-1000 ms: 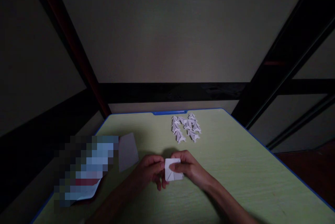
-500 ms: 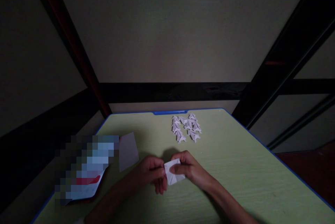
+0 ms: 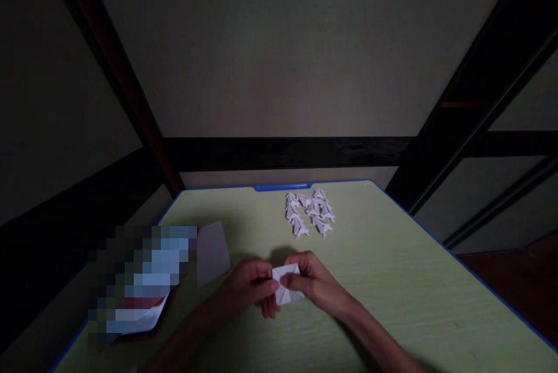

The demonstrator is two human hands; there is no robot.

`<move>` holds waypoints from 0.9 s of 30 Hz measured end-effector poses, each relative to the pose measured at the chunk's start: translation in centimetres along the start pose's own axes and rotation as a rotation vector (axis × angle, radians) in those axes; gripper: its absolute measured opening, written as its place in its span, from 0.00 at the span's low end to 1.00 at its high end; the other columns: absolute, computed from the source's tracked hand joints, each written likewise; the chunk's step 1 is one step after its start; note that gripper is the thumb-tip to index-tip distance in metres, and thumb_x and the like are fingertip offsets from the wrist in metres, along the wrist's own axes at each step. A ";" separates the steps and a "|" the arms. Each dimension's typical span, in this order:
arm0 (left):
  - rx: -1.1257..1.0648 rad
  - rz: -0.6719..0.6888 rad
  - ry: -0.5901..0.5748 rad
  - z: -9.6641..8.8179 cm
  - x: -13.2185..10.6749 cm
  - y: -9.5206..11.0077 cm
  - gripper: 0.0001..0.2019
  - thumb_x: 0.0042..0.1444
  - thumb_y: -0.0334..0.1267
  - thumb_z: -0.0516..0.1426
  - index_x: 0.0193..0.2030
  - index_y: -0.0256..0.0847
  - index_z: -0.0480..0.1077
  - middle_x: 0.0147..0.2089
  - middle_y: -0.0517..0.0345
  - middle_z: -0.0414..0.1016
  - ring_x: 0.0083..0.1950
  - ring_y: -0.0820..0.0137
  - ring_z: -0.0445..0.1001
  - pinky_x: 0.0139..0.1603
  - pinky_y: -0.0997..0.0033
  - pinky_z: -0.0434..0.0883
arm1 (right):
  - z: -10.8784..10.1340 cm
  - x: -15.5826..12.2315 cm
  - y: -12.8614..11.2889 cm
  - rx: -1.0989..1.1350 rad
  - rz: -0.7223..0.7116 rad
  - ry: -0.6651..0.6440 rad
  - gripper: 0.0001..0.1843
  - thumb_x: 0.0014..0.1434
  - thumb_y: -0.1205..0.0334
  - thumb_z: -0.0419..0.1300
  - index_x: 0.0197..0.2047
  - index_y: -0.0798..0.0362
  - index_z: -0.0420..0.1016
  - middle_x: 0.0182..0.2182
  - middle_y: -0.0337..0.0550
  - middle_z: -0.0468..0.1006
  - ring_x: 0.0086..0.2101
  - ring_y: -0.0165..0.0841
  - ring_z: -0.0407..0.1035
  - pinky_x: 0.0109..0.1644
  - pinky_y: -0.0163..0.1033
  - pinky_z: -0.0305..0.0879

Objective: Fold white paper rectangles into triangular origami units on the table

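A small square of folded white paper (image 3: pixel 288 293), with crease lines running across it, is held low over the near half of the table. My left hand (image 3: pixel 257 286) pinches its left edge, thumb on top and the other fingers curled behind. From the right, my right hand (image 3: pixel 311 280) grips the same paper, its thumb pressed flat near the middle. The paper's underside and most fingertips behind it are hidden.
Several folded white paper figures (image 3: pixel 314 208) stand grouped at the table's far middle. A plain paper sheet (image 3: pixel 213 254) lies left of my hands, beside a blurred-out flat item (image 3: pixel 148 309). The pale green table (image 3: pixel 392 280) has a blue rim, and a wall rises behind it.
The folded paper has turned slightly and sits more level between my hands. My left thumb has slid a little further onto its face; the right hand has barely moved.
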State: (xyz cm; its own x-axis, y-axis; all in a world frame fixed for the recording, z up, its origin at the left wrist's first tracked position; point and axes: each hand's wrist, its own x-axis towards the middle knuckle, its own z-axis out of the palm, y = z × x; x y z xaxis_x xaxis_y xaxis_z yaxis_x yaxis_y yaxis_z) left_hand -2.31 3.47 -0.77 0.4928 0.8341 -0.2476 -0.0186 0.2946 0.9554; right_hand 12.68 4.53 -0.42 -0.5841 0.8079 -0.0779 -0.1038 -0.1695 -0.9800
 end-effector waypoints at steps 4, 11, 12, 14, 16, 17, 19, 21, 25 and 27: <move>0.017 -0.024 -0.007 0.3 -0.4 0.6 0.11 0.40 0.41 0.56 0.19 0.34 0.63 0.15 0.60 0.70 0.15 0.77 0.66 0.17 0.79 0.62 | -0.1 0.0 0.0 -0.031 0.006 -0.002 0.05 0.40 0.66 0.53 0.18 0.57 0.61 0.13 0.36 0.66 0.17 0.26 0.60 0.21 0.31 0.50; -0.046 -0.042 -0.033 0.4 -0.6 0.9 0.09 0.41 0.37 0.54 0.18 0.34 0.63 0.16 0.60 0.71 0.16 0.77 0.67 0.18 0.79 0.62 | -0.3 0.0 0.1 -0.003 -0.020 0.035 0.05 0.39 0.66 0.55 0.17 0.58 0.61 0.12 0.33 0.63 0.15 0.22 0.55 0.20 0.29 0.46; -0.057 -0.037 -0.022 0.3 -0.6 0.9 0.08 0.41 0.37 0.54 0.18 0.34 0.63 0.16 0.60 0.71 0.16 0.77 0.67 0.19 0.79 0.63 | -0.4 0.0 0.1 -0.005 -0.023 0.050 0.06 0.39 0.66 0.55 0.17 0.58 0.61 0.12 0.33 0.62 0.15 0.22 0.54 0.19 0.29 0.46; -0.100 -0.032 0.012 0.2 -0.4 0.8 0.07 0.40 0.35 0.54 0.17 0.34 0.63 0.16 0.60 0.70 0.17 0.77 0.67 0.19 0.78 0.63 | -0.4 0.1 0.0 -0.007 -0.026 0.066 0.07 0.39 0.65 0.55 0.17 0.58 0.62 0.13 0.33 0.62 0.15 0.21 0.53 0.19 0.29 0.46; -0.168 -0.023 0.061 0.1 -0.1 0.7 0.04 0.38 0.32 0.54 0.19 0.34 0.64 0.16 0.61 0.70 0.18 0.76 0.68 0.20 0.78 0.63 | -0.4 0.2 0.0 -0.019 -0.029 0.065 0.08 0.40 0.63 0.56 0.18 0.58 0.62 0.13 0.33 0.62 0.15 0.21 0.53 0.19 0.29 0.46; -0.205 -0.025 0.083 0.1 0.0 0.5 0.03 0.37 0.32 0.54 0.20 0.34 0.64 0.17 0.61 0.71 0.19 0.76 0.68 0.20 0.78 0.64 | -0.3 0.2 0.0 -0.034 -0.031 0.063 0.09 0.41 0.62 0.57 0.18 0.58 0.62 0.13 0.32 0.62 0.15 0.21 0.53 0.19 0.29 0.46; -0.227 -0.021 0.101 0.1 0.2 0.3 0.04 0.36 0.33 0.54 0.21 0.35 0.64 0.16 0.61 0.70 0.18 0.75 0.68 0.18 0.77 0.63 | -0.2 0.2 0.1 -0.072 -0.037 0.053 0.10 0.41 0.61 0.57 0.18 0.58 0.62 0.13 0.33 0.61 0.16 0.22 0.53 0.19 0.29 0.46; -0.172 0.014 0.136 0.1 0.3 0.1 0.08 0.37 0.39 0.55 0.19 0.36 0.63 0.13 0.63 0.67 0.14 0.77 0.64 0.14 0.79 0.59 | -0.1 0.1 0.2 -0.093 -0.045 0.029 0.10 0.43 0.60 0.58 0.19 0.58 0.62 0.14 0.33 0.62 0.17 0.23 0.55 0.20 0.29 0.47; 0.055 0.133 0.276 0.2 0.2 0.3 0.13 0.38 0.44 0.56 0.16 0.36 0.59 0.09 0.68 0.60 0.10 0.82 0.56 0.11 0.82 0.52 | 0.3 0.0 -0.1 -0.046 -0.095 -0.037 0.10 0.43 0.59 0.58 0.23 0.59 0.65 0.18 0.35 0.66 0.21 0.24 0.59 0.26 0.31 0.54; 0.068 0.175 0.342 0.0 0.1 0.5 0.15 0.38 0.46 0.56 0.15 0.37 0.57 0.09 0.68 0.60 0.10 0.82 0.55 0.11 0.82 0.52 | 0.4 0.1 -0.3 -0.020 -0.136 -0.080 0.10 0.43 0.60 0.59 0.23 0.59 0.66 0.20 0.36 0.67 0.22 0.24 0.60 0.29 0.31 0.55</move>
State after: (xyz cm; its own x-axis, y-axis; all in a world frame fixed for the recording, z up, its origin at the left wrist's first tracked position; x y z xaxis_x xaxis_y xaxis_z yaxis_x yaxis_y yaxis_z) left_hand -2.26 3.71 -0.35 0.1691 0.9796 -0.1086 -0.0133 0.1124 0.9936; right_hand 12.34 4.48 -0.09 -0.6281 0.7750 0.0701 -0.1710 -0.0496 -0.9840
